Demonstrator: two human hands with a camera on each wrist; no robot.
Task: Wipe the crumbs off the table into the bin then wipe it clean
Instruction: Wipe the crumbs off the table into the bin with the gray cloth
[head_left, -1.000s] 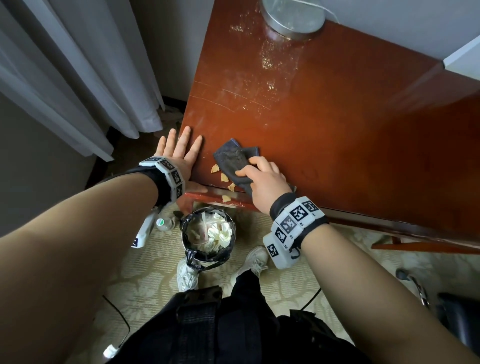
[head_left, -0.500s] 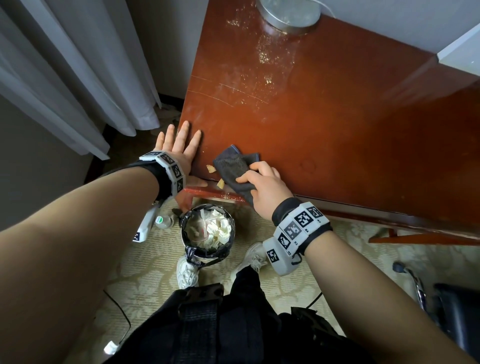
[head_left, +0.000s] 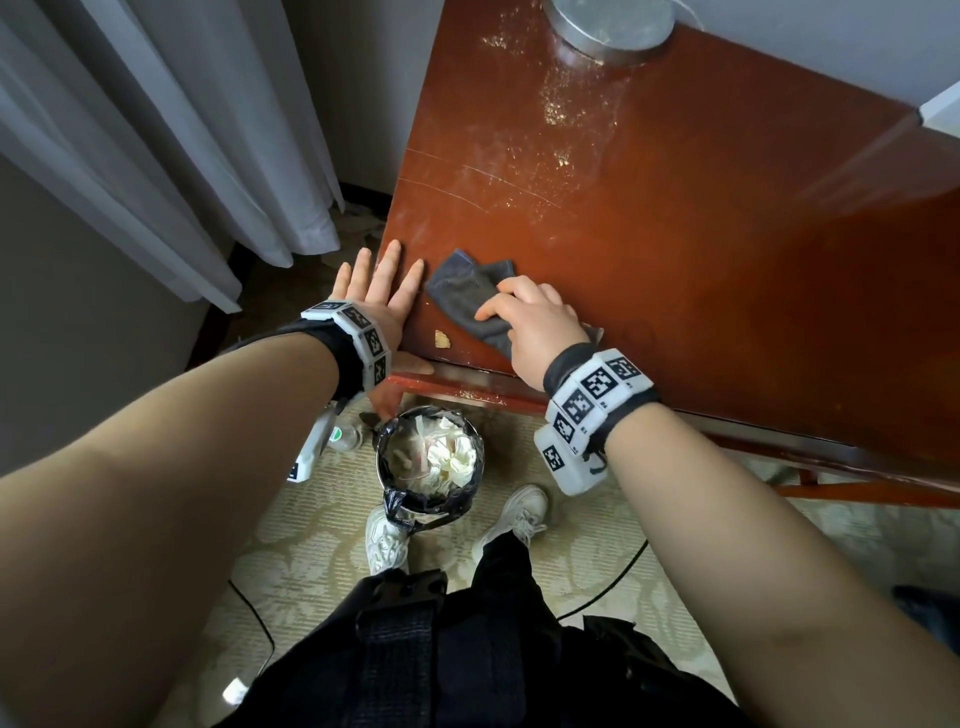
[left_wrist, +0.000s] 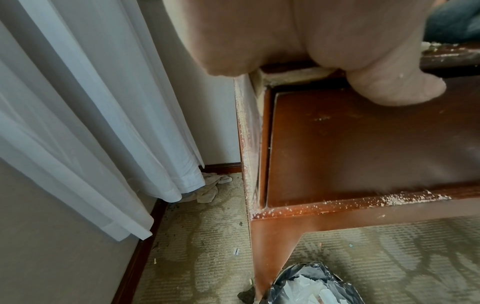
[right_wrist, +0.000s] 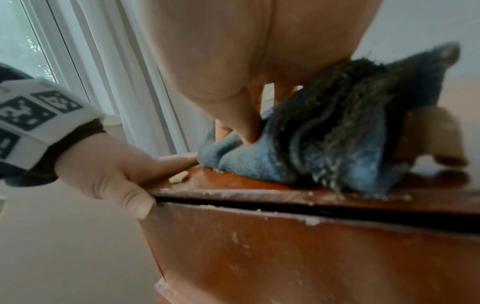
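Note:
On the near left corner of the red-brown table (head_left: 701, 218) lies a dark grey-blue cloth (head_left: 462, 291). My right hand (head_left: 530, 317) grips and presses the cloth (right_wrist: 324, 144) close to the front edge. One pale crumb (head_left: 442, 339) lies left of the cloth by the edge, and shows as crumb (right_wrist: 179, 176) in the right wrist view. My left hand (head_left: 379, 291) lies flat along the table's left side, fingers straight, thumb (left_wrist: 389, 88) under the edge. Directly below on the floor stands the bin (head_left: 428, 457) with a black liner and white paper inside.
A round metal base (head_left: 613, 21) stands at the table's back, with a smear of fine crumbs (head_left: 556, 104) in front of it. White curtains (head_left: 182, 156) hang at left. A small bottle (head_left: 345, 434) lies beside the bin, and a rag (left_wrist: 210, 187) lies under the curtain.
My right hand has swept the cloth toward the near edge. Several crumbs lay by the edge a second ago; now only one shows. The left hand has stayed in place.

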